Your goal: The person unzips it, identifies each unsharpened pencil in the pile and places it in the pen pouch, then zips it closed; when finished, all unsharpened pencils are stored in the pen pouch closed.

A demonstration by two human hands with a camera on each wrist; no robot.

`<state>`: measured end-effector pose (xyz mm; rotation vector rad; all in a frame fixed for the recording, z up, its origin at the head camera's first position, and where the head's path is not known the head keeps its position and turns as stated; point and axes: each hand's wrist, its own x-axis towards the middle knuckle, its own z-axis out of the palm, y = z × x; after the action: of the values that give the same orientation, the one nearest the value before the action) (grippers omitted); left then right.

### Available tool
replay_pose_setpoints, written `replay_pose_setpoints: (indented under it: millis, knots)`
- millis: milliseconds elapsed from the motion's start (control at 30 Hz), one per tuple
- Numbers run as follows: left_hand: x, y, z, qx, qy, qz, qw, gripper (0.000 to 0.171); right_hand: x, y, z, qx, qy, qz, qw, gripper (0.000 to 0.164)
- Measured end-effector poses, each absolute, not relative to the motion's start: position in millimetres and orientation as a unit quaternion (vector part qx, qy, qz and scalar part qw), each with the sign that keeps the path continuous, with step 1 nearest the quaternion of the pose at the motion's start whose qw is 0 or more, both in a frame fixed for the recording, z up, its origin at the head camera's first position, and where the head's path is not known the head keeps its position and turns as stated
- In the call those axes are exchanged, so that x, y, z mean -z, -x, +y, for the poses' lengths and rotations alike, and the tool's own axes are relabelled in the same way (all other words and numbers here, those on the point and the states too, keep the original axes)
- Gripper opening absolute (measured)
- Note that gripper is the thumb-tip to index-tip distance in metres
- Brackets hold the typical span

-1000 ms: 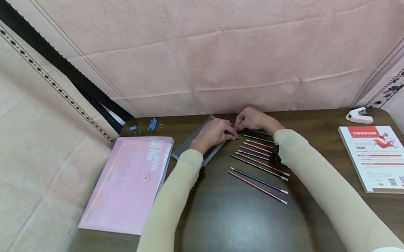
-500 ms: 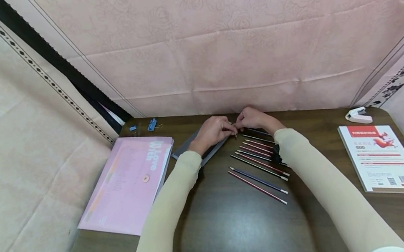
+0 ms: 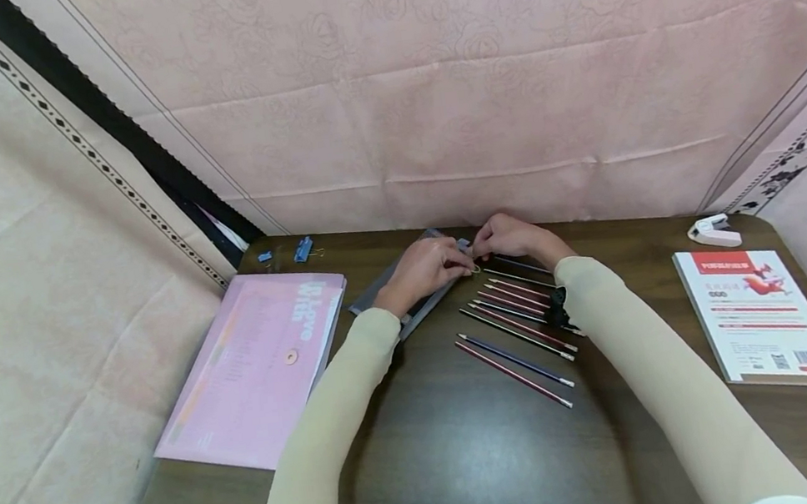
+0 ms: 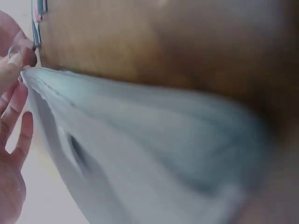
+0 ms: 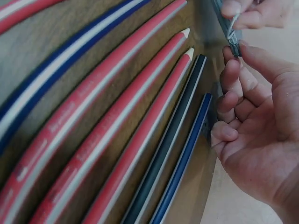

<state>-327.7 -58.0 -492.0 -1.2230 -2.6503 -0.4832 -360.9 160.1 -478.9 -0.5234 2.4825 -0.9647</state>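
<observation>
A grey zip pouch (image 3: 421, 309) lies slanted near the back of the table, partly hidden under my left hand (image 3: 422, 270). In the left wrist view the pouch (image 4: 135, 135) stretches out wide, its zipped edge narrowing toward the fingers. My left thumb and finger pinch a thin metal ring (image 5: 232, 29) at the zip's end. With thumb and fingertips, my right hand (image 3: 511, 236) pinches the corner of the pouch just below that ring. Several striped pencils (image 5: 110, 114), red, blue and dark green, lie side by side next to the right hand.
A pink folder (image 3: 251, 363) lies at the left, with blue binder clips (image 3: 303, 249) behind it. On the right are a white book with a red band (image 3: 767, 317) and a white stapler (image 3: 715, 232). Curtains rise behind the table.
Both hands stay close together at the pouch's end, with small finger shifts. The left hand moves slightly, and more of the pouch's far end now shows between the hands.
</observation>
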Motion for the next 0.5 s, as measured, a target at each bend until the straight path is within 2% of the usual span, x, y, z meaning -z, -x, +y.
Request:
replay_pose_setpoints:
  millis: [300,500]
  knots:
    - [482.9,300.9,-63.4,0.108,0.421,-0.894,0.105,0.014,471.6,351.1,160.1,0.355,0.210,0.888,0.205,0.034]
    - [476.7,290.1,-73.1,0.156,0.412,-0.895,0.064,0.009,465.4,344.2,164.8,0.383,0.200,0.880,0.199,0.038]
